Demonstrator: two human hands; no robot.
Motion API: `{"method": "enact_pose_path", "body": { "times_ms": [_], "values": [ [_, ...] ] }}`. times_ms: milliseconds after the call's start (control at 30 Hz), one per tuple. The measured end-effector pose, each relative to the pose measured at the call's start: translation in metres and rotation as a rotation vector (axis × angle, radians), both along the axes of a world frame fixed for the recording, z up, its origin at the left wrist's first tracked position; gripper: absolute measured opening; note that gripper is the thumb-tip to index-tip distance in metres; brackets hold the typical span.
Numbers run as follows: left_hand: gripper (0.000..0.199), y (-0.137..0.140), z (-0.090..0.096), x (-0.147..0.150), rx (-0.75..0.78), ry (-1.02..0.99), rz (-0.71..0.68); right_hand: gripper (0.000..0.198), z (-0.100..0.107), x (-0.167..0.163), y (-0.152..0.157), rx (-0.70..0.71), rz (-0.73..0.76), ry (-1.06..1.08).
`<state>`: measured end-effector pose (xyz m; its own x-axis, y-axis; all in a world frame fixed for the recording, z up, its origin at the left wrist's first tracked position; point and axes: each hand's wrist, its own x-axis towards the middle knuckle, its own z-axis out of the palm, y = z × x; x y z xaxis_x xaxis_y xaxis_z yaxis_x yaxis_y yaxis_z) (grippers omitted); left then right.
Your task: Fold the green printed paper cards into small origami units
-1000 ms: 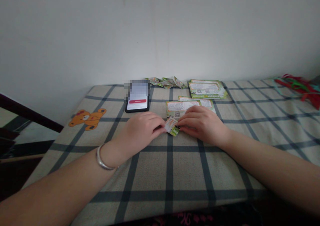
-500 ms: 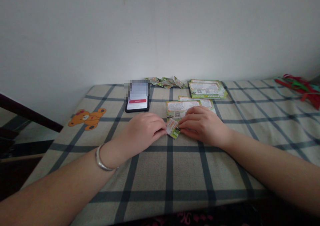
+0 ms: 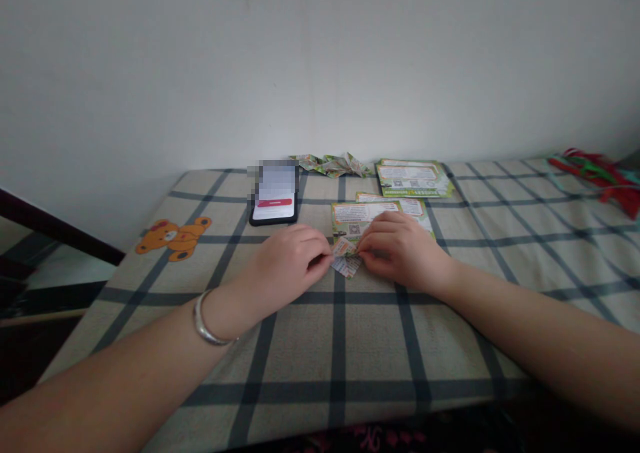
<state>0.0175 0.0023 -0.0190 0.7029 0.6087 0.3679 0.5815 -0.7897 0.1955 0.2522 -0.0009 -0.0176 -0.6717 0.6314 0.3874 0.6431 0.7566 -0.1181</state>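
Looking from the head view, I see both hands brought together low over the cloth-covered worktop (image 3: 295, 366), with a small folded paper (image 3: 347, 266) between them. The left hand (image 3: 287, 256), a silver bangle (image 3: 203, 323) on its wrist, pinches the paper's left side between thumb and fingertips. The right hand (image 3: 407, 249) pinches the opposite side, its fingers curled. Gripping from both sides probably keeps so small a piece steady and its middle uncovered; its folds are too small and soft from here for me to tell which layer each fingertip has.

Printed sheets (image 3: 350, 216) lie just beyond, partly hidden by the right hand, within easy reach. Further back, a neat stack of sheets (image 3: 413, 176) sits near the wall, presumably out of the way, and crumpled paper pieces (image 3: 333, 165) lie to its left. The phone (image 3: 275, 211) lies face up beyond the left hand, likely angled so its screen can be glanced at without letting go.
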Motion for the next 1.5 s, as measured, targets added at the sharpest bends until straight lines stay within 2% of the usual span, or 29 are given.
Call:
{"method": "enact_pose_path", "body": {
  "times_ms": [300,567,833,1000,1167,1500],
  "values": [
    [0.017,-0.009,0.006,0.005,0.018,0.127,0.155,0.011,-0.002,-0.002,0.003,-0.039,-0.008,0.039],
    [0.014,-0.007,0.003,0.008,-0.013,0.002,0.134,0.007,0.000,-0.003,-0.003,-0.074,-0.027,0.083],
    [0.015,-0.005,-0.002,0.006,-0.057,-0.054,0.164,0.016,-0.001,-0.006,-0.008,-0.108,-0.132,0.172],
    [0.017,-0.001,-0.003,0.005,-0.116,-0.039,0.157,0.014,0.000,-0.007,-0.010,-0.096,-0.129,0.121],
    [0.015,0.003,-0.005,0.003,-0.079,-0.038,0.124,0.017,-0.001,-0.005,-0.011,-0.032,-0.086,0.087],
    [0.011,0.005,-0.005,0.002,-0.102,-0.100,0.118,0.022,0.000,-0.005,-0.015,-0.010,-0.094,0.005]
  ]
}}
